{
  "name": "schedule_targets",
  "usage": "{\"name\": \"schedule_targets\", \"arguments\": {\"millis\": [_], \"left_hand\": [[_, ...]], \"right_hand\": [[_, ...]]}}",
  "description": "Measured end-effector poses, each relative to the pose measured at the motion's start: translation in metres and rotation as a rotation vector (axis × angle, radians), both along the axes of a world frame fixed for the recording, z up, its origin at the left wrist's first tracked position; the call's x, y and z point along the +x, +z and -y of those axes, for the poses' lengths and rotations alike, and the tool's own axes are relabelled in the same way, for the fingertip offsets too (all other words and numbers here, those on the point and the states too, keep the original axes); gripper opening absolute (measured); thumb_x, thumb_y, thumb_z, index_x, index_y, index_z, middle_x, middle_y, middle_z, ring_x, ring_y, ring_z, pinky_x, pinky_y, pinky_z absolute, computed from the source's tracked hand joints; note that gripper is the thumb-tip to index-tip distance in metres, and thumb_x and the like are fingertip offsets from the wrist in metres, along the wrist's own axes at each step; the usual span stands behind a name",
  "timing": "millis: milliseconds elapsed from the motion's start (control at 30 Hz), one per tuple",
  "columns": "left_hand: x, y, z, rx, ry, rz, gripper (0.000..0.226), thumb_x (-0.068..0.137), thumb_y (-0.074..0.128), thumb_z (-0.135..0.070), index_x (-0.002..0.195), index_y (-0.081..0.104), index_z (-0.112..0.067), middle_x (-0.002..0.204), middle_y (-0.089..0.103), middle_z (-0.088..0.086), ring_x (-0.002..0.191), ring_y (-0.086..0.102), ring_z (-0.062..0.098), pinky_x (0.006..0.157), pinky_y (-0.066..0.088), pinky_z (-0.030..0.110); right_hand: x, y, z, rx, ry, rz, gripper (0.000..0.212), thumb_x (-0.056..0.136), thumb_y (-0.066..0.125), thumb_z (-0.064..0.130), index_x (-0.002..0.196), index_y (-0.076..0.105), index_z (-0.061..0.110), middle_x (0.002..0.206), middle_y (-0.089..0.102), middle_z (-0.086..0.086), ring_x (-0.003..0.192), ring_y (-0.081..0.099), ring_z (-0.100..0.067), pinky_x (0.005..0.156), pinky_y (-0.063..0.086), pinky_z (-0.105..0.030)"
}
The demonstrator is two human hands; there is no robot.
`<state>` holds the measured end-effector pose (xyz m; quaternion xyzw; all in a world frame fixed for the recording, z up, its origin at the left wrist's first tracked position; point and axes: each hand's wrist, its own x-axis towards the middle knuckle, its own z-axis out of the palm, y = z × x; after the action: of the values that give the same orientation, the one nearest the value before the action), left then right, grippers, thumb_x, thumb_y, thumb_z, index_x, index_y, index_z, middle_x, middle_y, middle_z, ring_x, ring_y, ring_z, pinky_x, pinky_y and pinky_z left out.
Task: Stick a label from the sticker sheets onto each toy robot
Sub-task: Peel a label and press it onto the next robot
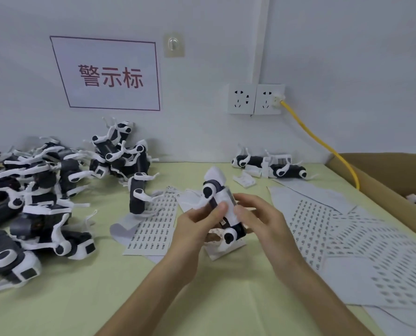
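I hold one black-and-white toy robot (pixel 220 204) tilted above the table's middle. My left hand (pixel 197 226) grips its left side, thumb lying across the white body. My right hand (pixel 262 221) curls around its right side, with fingertips on the body. A sticker sheet with rows of small labels (pixel 153 229) lies flat just left of my hands. Peeled sheets (pixel 347 238) full of empty label holes spread out at the right. Whether a label sits on the held robot's hidden side cannot be seen.
A big pile of toy robots (pixel 44 190) covers the table's left. One robot (pixel 139 192) stands on the sheet's far end. Two more robots (pixel 270 164) lie at the back by the wall. A cardboard box (pixel 384 180) borders the right, with a yellow cable (pixel 323 144) above it.
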<state>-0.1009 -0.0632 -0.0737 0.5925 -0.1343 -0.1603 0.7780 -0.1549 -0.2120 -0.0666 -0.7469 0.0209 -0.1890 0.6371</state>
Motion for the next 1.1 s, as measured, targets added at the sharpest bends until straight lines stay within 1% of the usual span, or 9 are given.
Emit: {"name": "schedule_targets", "arguments": {"millis": [133,233,367,467,567,633,767,933,1100], "left_hand": [[-0.002,0.002,0.002,0.035,0.029,0.034,0.050,0.084,0.078,-0.055,0.111,0.080,-0.013,0.108,0.078,0.017,0.102,0.074,0.036,0.088,0.057,0.043],[-0.001,0.004,0.000,0.027,0.013,0.074,0.054,0.084,0.063,-0.055,0.108,0.080,-0.010,0.104,0.077,0.021,0.086,0.072,0.027,0.069,0.056,0.025],[0.000,0.005,-0.003,0.008,-0.012,0.086,0.045,0.084,0.068,-0.050,0.103,0.082,-0.011,0.097,0.077,0.017,0.083,0.066,0.026,0.068,0.056,0.023],[0.001,0.005,-0.004,-0.006,0.011,0.066,0.047,0.075,0.074,-0.053,0.095,0.083,-0.012,0.093,0.077,0.015,0.078,0.065,0.027,0.068,0.058,0.027],[0.001,0.006,-0.003,0.008,0.020,0.075,0.043,0.070,0.077,-0.053,0.090,0.084,-0.015,0.089,0.078,0.013,0.071,0.068,0.022,0.065,0.058,0.026],[0.001,0.005,-0.002,0.039,0.033,0.084,0.041,0.068,0.079,-0.051,0.086,0.083,-0.015,0.082,0.076,0.010,0.070,0.070,0.020,0.064,0.058,0.026],[0.002,0.003,-0.003,0.082,0.031,0.123,0.037,0.073,0.077,-0.046,0.087,0.083,-0.012,0.084,0.078,0.013,0.076,0.073,0.021,0.075,0.062,0.033],[-0.002,0.006,-0.002,0.053,-0.026,0.209,0.017,0.083,0.080,-0.036,0.086,0.085,-0.021,0.090,0.081,0.008,0.087,0.078,0.019,0.083,0.061,0.029],[-0.001,0.006,-0.004,0.010,-0.039,0.188,0.018,0.085,0.073,-0.030,0.083,0.085,-0.016,0.088,0.080,0.013,0.081,0.079,0.022,0.074,0.060,0.024]], "right_hand": [[0.001,-0.002,-0.001,-0.068,-0.032,0.013,0.022,0.089,0.074,0.036,0.110,0.073,0.035,0.109,0.072,0.010,0.095,0.067,-0.008,0.078,0.052,-0.019],[0.002,0.000,0.001,0.003,0.012,-0.005,0.024,0.089,0.069,0.038,0.111,0.075,0.031,0.112,0.072,0.007,0.103,0.069,-0.015,0.095,0.055,-0.037],[0.001,0.001,0.004,0.077,0.090,-0.054,0.027,0.095,0.063,0.034,0.116,0.075,0.022,0.114,0.074,-0.003,0.106,0.070,-0.028,0.099,0.053,-0.051],[0.001,0.001,0.004,0.118,0.145,-0.087,0.025,0.100,0.058,0.029,0.114,0.075,0.018,0.108,0.076,-0.009,0.105,0.069,-0.036,0.092,0.057,-0.046],[0.000,0.002,0.004,0.118,0.160,-0.100,0.030,0.093,0.062,0.039,0.110,0.076,0.019,0.104,0.076,-0.009,0.104,0.068,-0.038,0.094,0.055,-0.049],[-0.001,0.003,0.005,0.081,0.146,-0.093,0.034,0.085,0.068,0.043,0.109,0.076,0.020,0.104,0.077,-0.004,0.103,0.070,-0.031,0.099,0.054,-0.051],[-0.002,0.003,0.008,0.018,0.096,-0.078,0.022,0.086,0.079,0.025,0.107,0.075,0.020,0.102,0.078,0.004,0.103,0.071,-0.015,0.100,0.053,-0.044],[-0.004,0.005,0.011,0.007,0.076,-0.009,0.029,0.074,0.087,0.020,0.100,0.075,0.014,0.090,0.078,0.001,0.090,0.072,-0.011,0.077,0.053,-0.022],[-0.004,0.002,0.008,0.015,0.027,0.040,0.026,0.070,0.092,0.019,0.089,0.075,0.013,0.081,0.076,0.000,0.077,0.068,-0.009,0.072,0.052,-0.020]]}}
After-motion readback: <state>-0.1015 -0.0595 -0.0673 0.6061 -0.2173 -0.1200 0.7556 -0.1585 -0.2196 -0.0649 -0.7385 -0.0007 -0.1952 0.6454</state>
